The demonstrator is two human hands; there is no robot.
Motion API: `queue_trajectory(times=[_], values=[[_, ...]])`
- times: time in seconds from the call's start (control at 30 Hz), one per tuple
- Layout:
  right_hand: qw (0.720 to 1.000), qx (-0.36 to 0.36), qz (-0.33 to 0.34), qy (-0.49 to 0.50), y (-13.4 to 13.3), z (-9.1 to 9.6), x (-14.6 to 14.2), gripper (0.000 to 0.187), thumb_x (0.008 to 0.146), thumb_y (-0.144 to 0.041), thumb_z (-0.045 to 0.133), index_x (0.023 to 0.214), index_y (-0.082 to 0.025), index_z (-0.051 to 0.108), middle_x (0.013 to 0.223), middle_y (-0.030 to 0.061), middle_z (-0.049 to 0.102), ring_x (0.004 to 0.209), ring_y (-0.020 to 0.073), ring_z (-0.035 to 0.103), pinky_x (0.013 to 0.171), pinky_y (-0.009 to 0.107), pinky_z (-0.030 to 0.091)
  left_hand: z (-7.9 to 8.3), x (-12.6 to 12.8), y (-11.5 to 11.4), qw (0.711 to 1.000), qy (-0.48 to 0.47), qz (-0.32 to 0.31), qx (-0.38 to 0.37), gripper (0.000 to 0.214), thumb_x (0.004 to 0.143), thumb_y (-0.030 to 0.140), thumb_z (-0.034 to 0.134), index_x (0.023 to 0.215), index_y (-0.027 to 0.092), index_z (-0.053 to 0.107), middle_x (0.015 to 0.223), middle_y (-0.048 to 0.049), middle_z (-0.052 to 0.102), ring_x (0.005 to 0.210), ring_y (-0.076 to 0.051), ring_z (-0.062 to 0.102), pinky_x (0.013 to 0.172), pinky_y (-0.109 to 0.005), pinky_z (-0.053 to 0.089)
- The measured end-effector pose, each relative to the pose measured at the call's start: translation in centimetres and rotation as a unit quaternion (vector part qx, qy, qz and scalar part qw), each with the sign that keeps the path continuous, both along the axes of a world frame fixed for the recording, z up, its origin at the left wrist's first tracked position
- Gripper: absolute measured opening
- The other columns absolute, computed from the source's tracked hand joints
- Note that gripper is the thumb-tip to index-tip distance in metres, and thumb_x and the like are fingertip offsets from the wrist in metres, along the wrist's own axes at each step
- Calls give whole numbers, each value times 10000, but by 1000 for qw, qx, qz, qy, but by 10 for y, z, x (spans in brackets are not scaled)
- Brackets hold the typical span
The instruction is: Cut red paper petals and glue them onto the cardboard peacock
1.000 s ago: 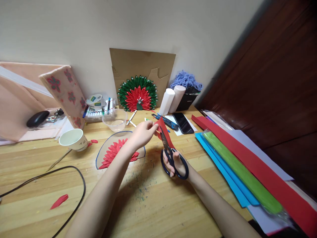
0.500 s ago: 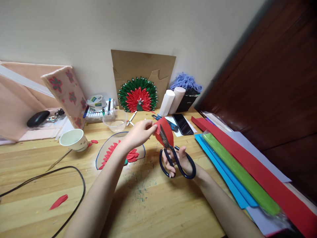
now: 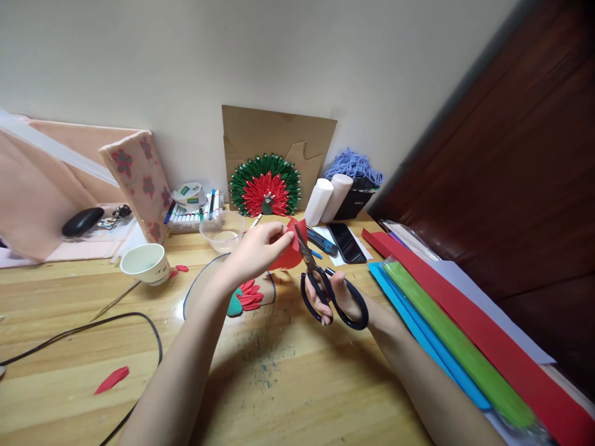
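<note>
The red paper [image 3: 289,251] hung above the desk [image 3: 288,384], pinched at its left edge by the left hand [image 3: 253,251], whose grip was clamped on it. The scissors [image 3: 325,291] met its right edge, with the right hand [image 3: 341,297] gripping through their loops. Below lay red petals [image 3: 248,297], partly hidden by the arm. A cup [image 3: 145,263] stood well left, and coloured strips [image 3: 455,334] lay to the right.

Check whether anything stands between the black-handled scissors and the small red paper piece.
Nothing visible does. The left hand pinches the small red paper piece, and the blades of the black-handled scissors in the right hand meet its right edge.
</note>
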State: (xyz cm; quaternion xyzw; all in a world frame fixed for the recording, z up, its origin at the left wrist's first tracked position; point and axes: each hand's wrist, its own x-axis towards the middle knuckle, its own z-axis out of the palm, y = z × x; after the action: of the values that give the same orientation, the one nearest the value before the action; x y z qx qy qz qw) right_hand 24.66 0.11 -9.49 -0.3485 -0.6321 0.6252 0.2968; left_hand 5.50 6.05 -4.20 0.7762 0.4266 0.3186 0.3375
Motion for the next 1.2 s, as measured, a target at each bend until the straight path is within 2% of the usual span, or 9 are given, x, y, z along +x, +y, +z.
queue_trajectory(times=[0.2,0.57,0.8,0.97,1.1,1.2], values=[[1000,4,-9,1,-1,-3,1,731,633,-869,277,745,-172,469,460,-67,417,351,76,408,370,212,380,2,-2,0,1000,-11,-23,-14,328,883,395,393,650,176,464,592,40,354,552,-96,327,510,-237,248],[996,1,-84,-37,-10,12,-5,692,555,-873,418,645,-186,435,388,-85,382,303,56,332,325,193,283,-1,2,1,998,-15,-52,-17,324,889,372,387,706,168,561,642,16,492,595,-107,437,569,-233,329],[992,22,-112,-53,-11,7,-2,669,568,-859,439,621,-192,423,356,-77,386,285,60,321,328,199,238,1,3,0,998,-33,-49,-18,325,881,366,396,650,171,516,603,27,442,570,-104,402,547,-232,309],[993,43,-92,-56,-15,4,3,714,571,-884,366,664,-180,436,383,-70,391,309,65,342,348,198,263,2,5,-1,996,-52,-63,-23,305,882,340,383,645,173,479,614,28,434,587,-105,401,576,-234,326],[998,35,-54,-20,-18,-1,5,785,537,-918,254,715,-176,442,447,-63,399,358,77,383,380,213,334,1,8,-3,995,-49,-80,-21,287,876,327,378,651,172,465,639,22,449,618,-111,423,606,-238,352],[998,29,-47,-9,-18,-3,6,795,534,-923,235,732,-180,435,455,-61,400,364,82,393,378,212,340,0,9,-4,995,-42,-88,-23,275,868,320,380,655,170,468,648,16,460,634,-117,436,607,-239,363]])
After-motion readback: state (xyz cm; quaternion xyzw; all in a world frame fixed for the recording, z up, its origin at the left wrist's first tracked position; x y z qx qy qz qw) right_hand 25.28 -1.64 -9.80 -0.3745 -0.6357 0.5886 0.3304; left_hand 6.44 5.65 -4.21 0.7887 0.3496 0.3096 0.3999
